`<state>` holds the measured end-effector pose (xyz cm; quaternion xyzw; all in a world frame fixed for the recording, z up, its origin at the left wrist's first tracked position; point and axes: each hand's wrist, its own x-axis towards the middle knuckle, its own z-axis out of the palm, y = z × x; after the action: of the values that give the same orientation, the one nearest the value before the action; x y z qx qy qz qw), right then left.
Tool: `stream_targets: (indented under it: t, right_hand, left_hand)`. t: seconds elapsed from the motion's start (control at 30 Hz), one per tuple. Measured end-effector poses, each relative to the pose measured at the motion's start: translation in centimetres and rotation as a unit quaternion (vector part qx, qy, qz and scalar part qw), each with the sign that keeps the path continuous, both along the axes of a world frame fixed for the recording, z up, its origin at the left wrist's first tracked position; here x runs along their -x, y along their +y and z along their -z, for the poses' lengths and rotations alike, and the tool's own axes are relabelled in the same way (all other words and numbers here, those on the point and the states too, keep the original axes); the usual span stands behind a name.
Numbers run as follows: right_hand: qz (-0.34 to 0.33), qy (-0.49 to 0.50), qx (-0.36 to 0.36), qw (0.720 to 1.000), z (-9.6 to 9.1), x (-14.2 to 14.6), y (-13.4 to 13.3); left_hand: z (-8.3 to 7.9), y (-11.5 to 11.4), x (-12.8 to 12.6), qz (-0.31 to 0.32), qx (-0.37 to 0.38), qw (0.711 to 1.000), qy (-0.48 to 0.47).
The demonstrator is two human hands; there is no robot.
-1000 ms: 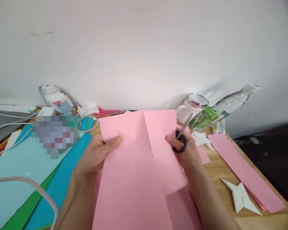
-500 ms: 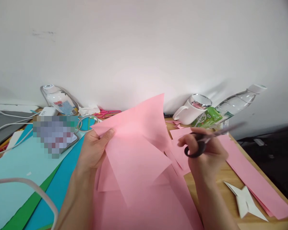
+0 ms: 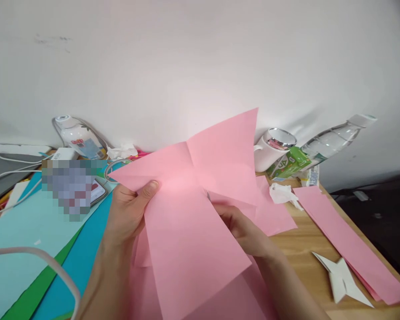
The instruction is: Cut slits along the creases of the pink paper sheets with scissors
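Observation:
My left hand [image 3: 128,213] pinches the left corner of a creased pink paper sheet [image 3: 193,231], held up and turned at an angle above the wooden table [image 3: 305,242]. My right hand [image 3: 246,233] is at the sheet's right edge, fingers curled and partly hidden behind the paper. A thin metal tip of the scissors [image 3: 208,195] pokes out just above that hand; the handles are hidden. More pink paper [image 3: 273,215] lies flat under and beside the held sheet.
A white mug [image 3: 270,153], green carton [image 3: 286,163] and lying water bottle [image 3: 333,138] sit at the back right. Pink strips [image 3: 348,244], a white folded star [image 3: 342,280] and a crumpled tissue [image 3: 282,194] lie right. Blue and green sheets [image 3: 26,231] and a white cable [image 3: 46,262] lie left.
The pink sheet has been turned clockwise and lifted. My right hand swung out to the right with the scissors, then came back in to the sheet's right edge, behind the paper.

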<state>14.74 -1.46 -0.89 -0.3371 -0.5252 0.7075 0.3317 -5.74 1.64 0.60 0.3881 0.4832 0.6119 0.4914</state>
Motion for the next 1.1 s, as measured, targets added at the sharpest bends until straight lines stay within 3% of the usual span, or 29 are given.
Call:
stream_targets:
  t: [0.2,0.77,1.1]
  right_hand:
    - [-0.008,-0.006,0.005,1.0,-0.02,0.04,-0.06]
    - [0.114,-0.009,0.039,0.993,-0.26,0.57,-0.47]
    - [0.123,0.008,0.027,0.992,-0.21,0.78,-0.32]
  left_hand:
    - [0.05,-0.03,0.17,-0.008,0.009,1.0,0.014]
    - [0.41,-0.22,-0.38,0.065,-0.004,0.998,0.014]
    - [0.09,-0.29,-0.66,0.072,-0.006,0.997,-0.014]
